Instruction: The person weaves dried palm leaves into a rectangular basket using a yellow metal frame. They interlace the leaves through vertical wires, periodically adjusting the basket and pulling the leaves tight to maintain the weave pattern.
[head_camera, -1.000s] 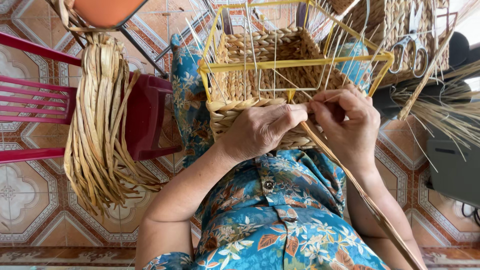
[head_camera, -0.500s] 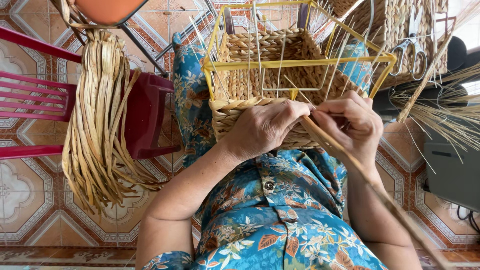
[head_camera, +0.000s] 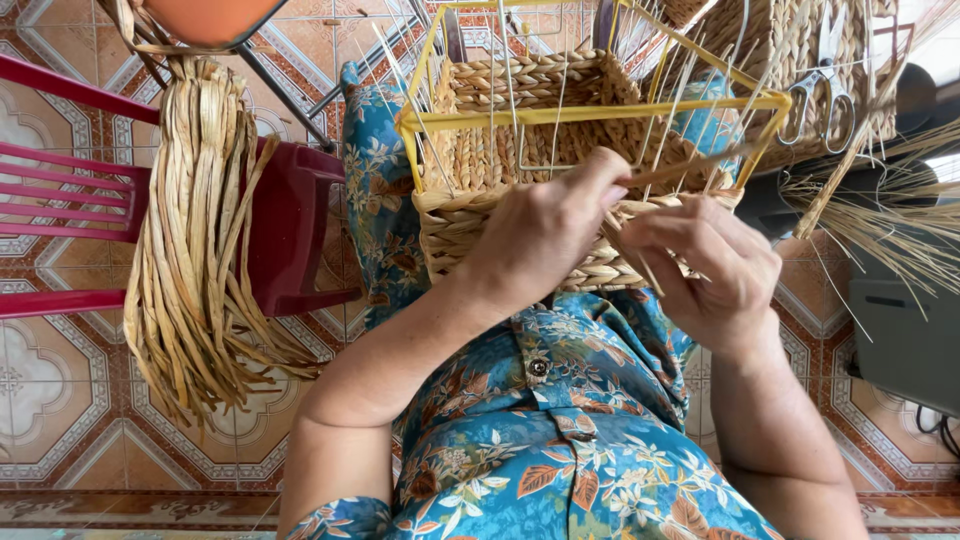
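Observation:
A half-woven straw basket (head_camera: 520, 150) on a yellow wire frame (head_camera: 590, 113) rests on my lap. My left hand (head_camera: 545, 235) presses against the basket's near woven wall, fingers pinching a tan fibre strand (head_camera: 690, 165) that runs up to the right through the wires. Just to the right, my right hand (head_camera: 715, 265) grips the lower part of the same strand (head_camera: 630, 255) against the weave. Thin white upright wires (head_camera: 500, 90) stick out of the basket's rim.
A thick bundle of dried fibre strands (head_camera: 195, 250) hangs over a red plastic chair (head_camera: 290, 230) at left. Scissors (head_camera: 825, 85) hang on another woven basket (head_camera: 790, 60) at upper right, beside loose straw (head_camera: 890, 210). Patterned tile floor (head_camera: 60, 400) lies below.
The long strand that trailed down past my right arm has been pulled up; it now runs up-right through the wires. Both hands shifted slightly along the basket wall.

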